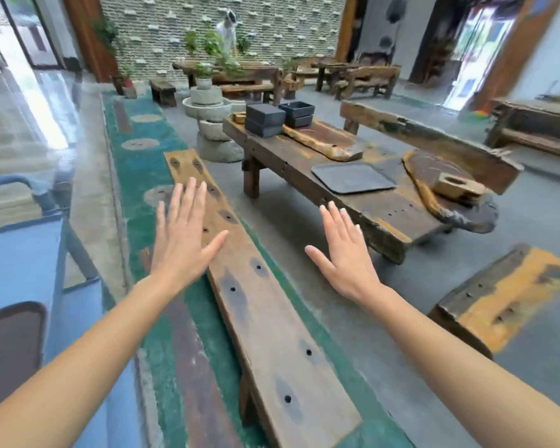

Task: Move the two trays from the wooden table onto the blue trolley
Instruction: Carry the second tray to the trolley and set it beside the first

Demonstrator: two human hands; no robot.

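A flat dark grey tray (353, 177) lies on the low wooden table (291, 156), near its right end. A second dark tray (10, 347) rests on the blue trolley (23, 253) at the left edge of view. My left hand (183, 234) is stretched out flat with fingers apart, above a long wooden bench. My right hand (345, 253) is also flat and spread, holding nothing, short of the table's near edge. Both hands are well apart from either tray.
A long wooden bench (262, 302) with holes runs between me and the table. Dark square boxes (265, 119) and wooden boards sit on the table. A stone millstone stack (210, 124) stands behind. Another bench (498, 299) lies at right. A person stands at the far wall.
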